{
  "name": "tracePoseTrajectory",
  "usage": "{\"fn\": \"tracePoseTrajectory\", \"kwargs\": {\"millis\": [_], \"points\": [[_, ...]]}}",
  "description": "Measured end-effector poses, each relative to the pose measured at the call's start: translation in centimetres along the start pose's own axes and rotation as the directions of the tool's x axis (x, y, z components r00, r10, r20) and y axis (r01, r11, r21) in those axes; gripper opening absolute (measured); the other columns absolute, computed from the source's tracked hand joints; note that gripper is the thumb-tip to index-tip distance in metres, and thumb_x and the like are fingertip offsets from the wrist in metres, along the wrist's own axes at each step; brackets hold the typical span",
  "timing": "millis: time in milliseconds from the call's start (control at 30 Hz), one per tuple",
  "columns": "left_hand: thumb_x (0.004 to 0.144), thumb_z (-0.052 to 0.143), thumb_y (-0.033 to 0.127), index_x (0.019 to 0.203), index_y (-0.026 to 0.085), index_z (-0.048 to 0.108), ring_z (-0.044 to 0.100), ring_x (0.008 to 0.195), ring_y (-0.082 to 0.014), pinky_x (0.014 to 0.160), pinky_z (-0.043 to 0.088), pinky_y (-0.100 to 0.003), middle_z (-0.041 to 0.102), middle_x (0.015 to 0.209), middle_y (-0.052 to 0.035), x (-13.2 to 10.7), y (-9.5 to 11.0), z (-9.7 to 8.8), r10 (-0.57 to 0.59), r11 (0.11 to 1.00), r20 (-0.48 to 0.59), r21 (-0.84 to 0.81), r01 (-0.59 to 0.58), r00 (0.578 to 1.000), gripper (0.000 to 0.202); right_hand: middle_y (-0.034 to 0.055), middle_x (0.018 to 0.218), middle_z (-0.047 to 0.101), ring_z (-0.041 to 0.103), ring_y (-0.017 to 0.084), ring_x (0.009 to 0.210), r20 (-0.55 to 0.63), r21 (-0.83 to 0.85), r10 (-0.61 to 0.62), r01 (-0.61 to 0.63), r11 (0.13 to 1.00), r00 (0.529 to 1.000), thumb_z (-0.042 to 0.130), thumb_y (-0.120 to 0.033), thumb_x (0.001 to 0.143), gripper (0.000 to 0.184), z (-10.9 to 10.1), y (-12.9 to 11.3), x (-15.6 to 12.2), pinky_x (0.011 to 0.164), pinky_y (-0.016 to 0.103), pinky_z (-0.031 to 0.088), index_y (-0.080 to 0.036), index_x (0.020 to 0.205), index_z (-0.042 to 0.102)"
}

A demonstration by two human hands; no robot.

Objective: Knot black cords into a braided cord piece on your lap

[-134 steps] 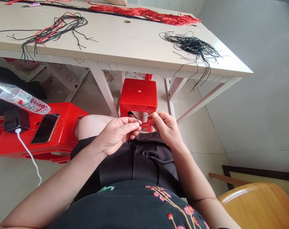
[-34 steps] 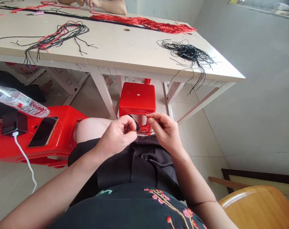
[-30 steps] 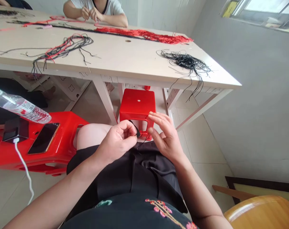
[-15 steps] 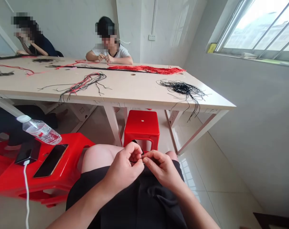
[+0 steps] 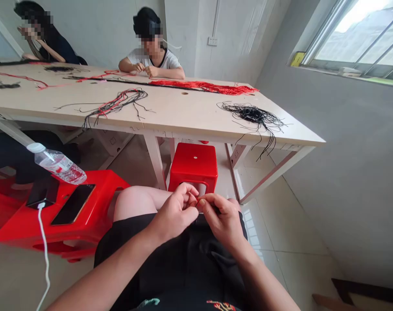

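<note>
Above my lap, my left hand (image 5: 177,214) is closed, its curled fingers and thumb pinching near the fingertips of the other hand. My right hand (image 5: 222,217) is closed too, thumb and forefinger pressed together. Between the fingertips shows a short bit of thin cord (image 5: 198,202), dark with a touch of red; most of it is hidden by the fingers. A red plastic stool (image 5: 193,162) stands just beyond the hands. On the table (image 5: 180,110) ahead lie a tangle of black cords (image 5: 253,114) and a bunch of black and red cords (image 5: 113,103).
To the left, another red stool (image 5: 95,203) carries a water bottle (image 5: 62,166), a phone (image 5: 73,204) and a black box (image 5: 42,193) with a white cable (image 5: 44,246). Two people sit across the table near long red cords (image 5: 206,86). A wall and barred window (image 5: 361,39) are right.
The view has tilted and shifted slightly, so the table sits higher in the picture. Both hands stay together with small finger movements; the dark loop beside the left fingers no longer shows.
</note>
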State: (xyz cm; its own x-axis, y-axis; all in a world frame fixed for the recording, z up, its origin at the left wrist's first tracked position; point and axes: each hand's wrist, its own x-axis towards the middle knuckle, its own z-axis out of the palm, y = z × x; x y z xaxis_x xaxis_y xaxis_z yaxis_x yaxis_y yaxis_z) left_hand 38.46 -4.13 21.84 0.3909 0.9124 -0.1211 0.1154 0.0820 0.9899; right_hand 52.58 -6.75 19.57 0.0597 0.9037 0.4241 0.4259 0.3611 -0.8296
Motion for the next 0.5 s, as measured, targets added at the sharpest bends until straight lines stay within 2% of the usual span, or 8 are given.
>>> {"fn": "tracePoseTrajectory", "kwargs": {"millis": [67, 167, 333, 500], "points": [[0.069, 0.058, 0.012, 0.092, 0.02, 0.049, 0.051, 0.07, -0.0091, 0.066, 0.042, -0.022, 0.052, 0.075, 0.0038, 0.12, 0.28, -0.06, -0.04, 0.997, 0.035, -0.069, 0.042, 0.999, 0.026, 0.0013, 0.066, 0.067, 0.059, 0.012, 0.055, -0.045, 0.076, 0.049, -0.045, 0.996, 0.998, 0.053, -0.027, 0.085, 0.014, -0.2, 0.14, 0.18, 0.052, 0.022, 0.047, -0.019, 0.076, 0.062], [0.069, 0.064, 0.016, 0.094, 0.019, 0.052, 0.054, 0.078, -0.0097, 0.075, 0.045, -0.025, 0.055, 0.082, 0.0021, 0.17, 0.39, -0.32, -0.067, 0.992, 0.031, -0.107, 0.07, 0.997, 0.027, 0.0003, 0.065, 0.065, 0.056, 0.011, 0.055, -0.088, 0.167, 0.127, -0.111, 0.98, 0.988, 0.055, -0.029, 0.084, 0.014, -0.56, 0.41, 0.47, 0.051, 0.021, 0.046, -0.019, 0.079, 0.062], [0.07, 0.066, 0.018, 0.09, 0.018, 0.056, 0.054, 0.077, -0.0092, 0.075, 0.047, -0.025, 0.055, 0.08, 0.0025, 0.02, 0.17, -0.66, -0.089, 0.988, -0.007, -0.128, 0.087, 0.996, 0.022, -0.0009, 0.061, 0.061, 0.052, 0.01, 0.053, -0.069, 0.224, 0.201, -0.181, 0.958, 0.977, 0.057, -0.032, 0.083, 0.015, -0.79, 0.55, 0.56, 0.049, 0.022, 0.043, -0.018, 0.078, 0.063], [0.069, 0.066, 0.015, 0.092, 0.017, 0.056, 0.057, 0.082, -0.0102, 0.079, 0.048, -0.026, 0.058, 0.085, 0.0008, -0.01, 0.14, -0.57, -0.058, 0.987, 0.038, -0.145, 0.063, 0.998, 0.025, 0.0005, 0.07, 0.066, 0.059, 0.011, 0.063, -0.04, 0.317, 0.23, -0.206, 0.926, 0.972, 0.058, -0.029, 0.081, 0.012, -0.55, 0.33, 0.52, 0.059, 0.022, 0.048, -0.018, 0.077, 0.063]]}}
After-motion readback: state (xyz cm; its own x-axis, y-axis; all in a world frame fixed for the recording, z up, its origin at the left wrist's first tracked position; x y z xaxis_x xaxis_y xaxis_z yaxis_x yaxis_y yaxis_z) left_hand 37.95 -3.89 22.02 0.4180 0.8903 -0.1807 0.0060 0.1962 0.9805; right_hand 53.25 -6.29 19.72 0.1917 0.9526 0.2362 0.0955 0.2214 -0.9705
